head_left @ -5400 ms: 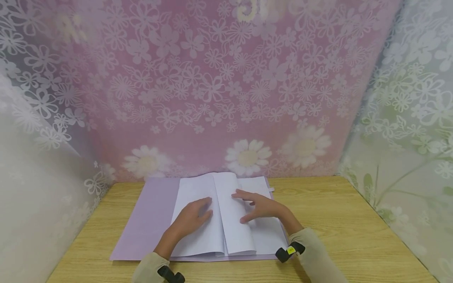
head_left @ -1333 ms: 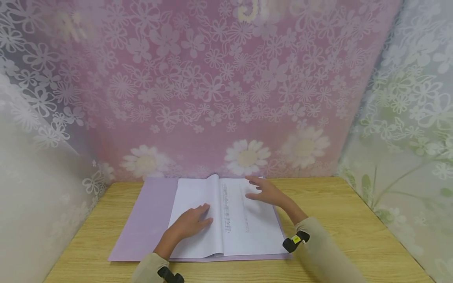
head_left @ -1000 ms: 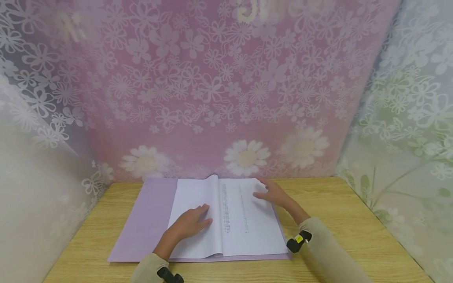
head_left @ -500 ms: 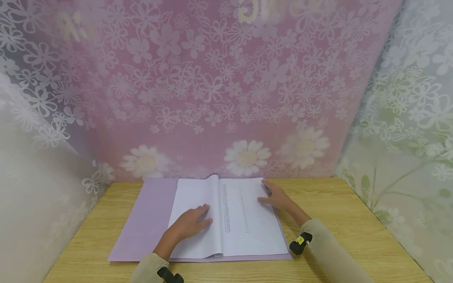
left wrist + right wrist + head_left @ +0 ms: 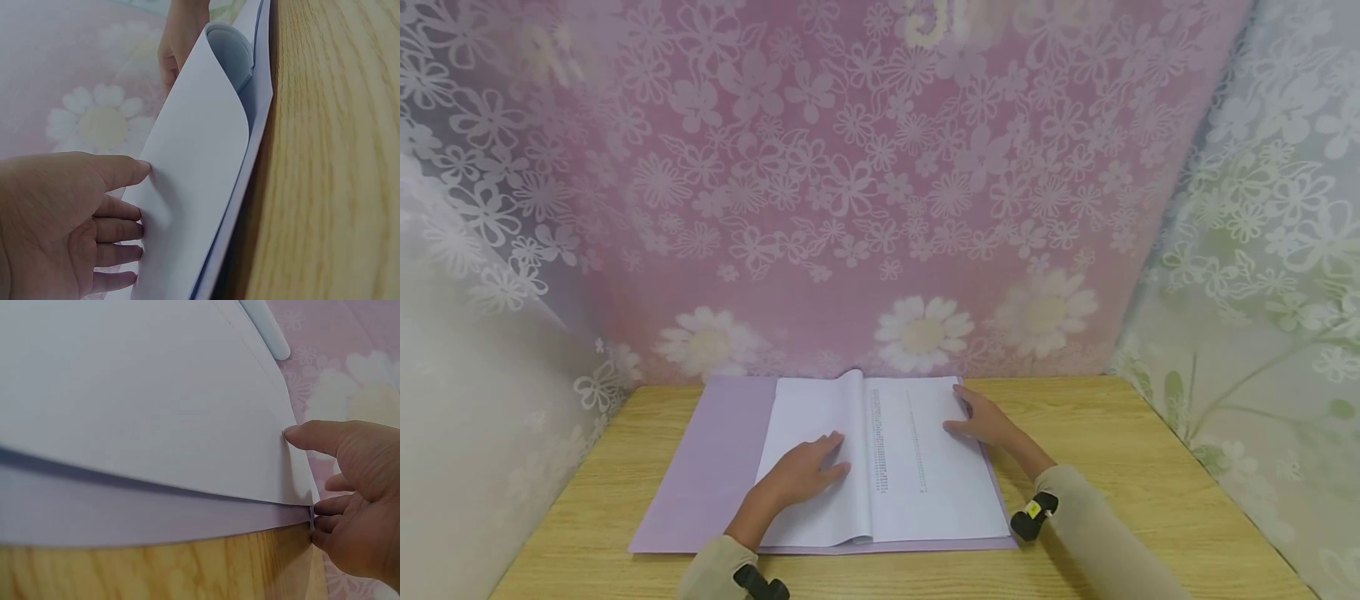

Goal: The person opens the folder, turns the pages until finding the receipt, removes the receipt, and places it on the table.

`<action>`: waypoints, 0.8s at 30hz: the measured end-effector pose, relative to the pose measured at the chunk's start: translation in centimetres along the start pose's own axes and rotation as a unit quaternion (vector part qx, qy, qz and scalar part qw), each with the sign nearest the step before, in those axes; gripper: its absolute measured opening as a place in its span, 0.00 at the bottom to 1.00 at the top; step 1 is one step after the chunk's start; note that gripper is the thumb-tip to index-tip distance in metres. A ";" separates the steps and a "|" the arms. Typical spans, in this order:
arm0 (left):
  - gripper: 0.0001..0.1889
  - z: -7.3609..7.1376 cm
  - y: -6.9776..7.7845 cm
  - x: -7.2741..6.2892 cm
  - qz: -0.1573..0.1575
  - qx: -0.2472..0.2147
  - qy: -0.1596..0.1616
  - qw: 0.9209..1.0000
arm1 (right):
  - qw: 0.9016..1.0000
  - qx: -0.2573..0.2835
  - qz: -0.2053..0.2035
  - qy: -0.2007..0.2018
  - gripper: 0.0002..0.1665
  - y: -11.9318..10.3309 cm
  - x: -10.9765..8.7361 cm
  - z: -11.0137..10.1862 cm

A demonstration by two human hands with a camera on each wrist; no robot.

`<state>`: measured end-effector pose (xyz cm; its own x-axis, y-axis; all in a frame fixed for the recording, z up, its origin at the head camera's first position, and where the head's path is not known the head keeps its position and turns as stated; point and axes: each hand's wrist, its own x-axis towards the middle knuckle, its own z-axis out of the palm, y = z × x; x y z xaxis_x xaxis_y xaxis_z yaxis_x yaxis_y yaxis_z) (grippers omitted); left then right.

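A lilac folder (image 5: 703,483) lies spread on the table, holding white sheets. My left hand (image 5: 801,475) rests on the left-hand sheets (image 5: 808,408), fingers extended; in the left wrist view, those sheets bulge up in a curve near the spine, beside my fingertips. The right-hand sheet (image 5: 940,492) lies flat and carries columns of small print. At its right edge is my right hand (image 5: 988,417). In the right wrist view, the thumb (image 5: 306,435) touches the top of the sheet while the fingers (image 5: 331,506) meet its edge, well apart from the thumb.
The wooden table (image 5: 1112,467) extends to both sides of the folder and in front of it. A pink flowered backdrop (image 5: 880,208) stands right behind the folder, with pale flowered panels (image 5: 1285,333) at the sides. Black wrist cameras (image 5: 1033,517) sit on both sleeves.
A sheet that stood folded over between my hands has gone over to the left, baring the printed page. My right hand has moved right to the page's edge; the left has stayed nearly still.
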<state>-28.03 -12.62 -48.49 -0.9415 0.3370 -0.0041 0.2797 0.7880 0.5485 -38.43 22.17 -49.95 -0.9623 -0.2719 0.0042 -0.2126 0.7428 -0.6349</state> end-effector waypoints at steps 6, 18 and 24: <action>0.33 0.1 0.0 -0.1 -0.002 -0.002 0.001 1.000 | 1.000 0.000 0.001 0.006 0.51 -0.1 0.0 0.0; 0.33 -0.2 0.2 -0.3 -0.002 -0.011 0.000 1.000 | 1.000 0.001 0.002 0.008 0.51 -0.2 -0.1 0.0; 0.34 -0.2 0.2 -0.2 -0.003 -0.008 -0.001 1.000 | 1.000 0.002 0.005 0.009 0.51 0.1 0.0 0.1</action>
<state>-27.78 -12.59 -48.21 -0.9427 0.3336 -0.0090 0.2710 0.7811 0.5625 -38.46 22.21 -50.06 -0.9672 -0.2537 0.0125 -0.2031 0.7428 -0.6380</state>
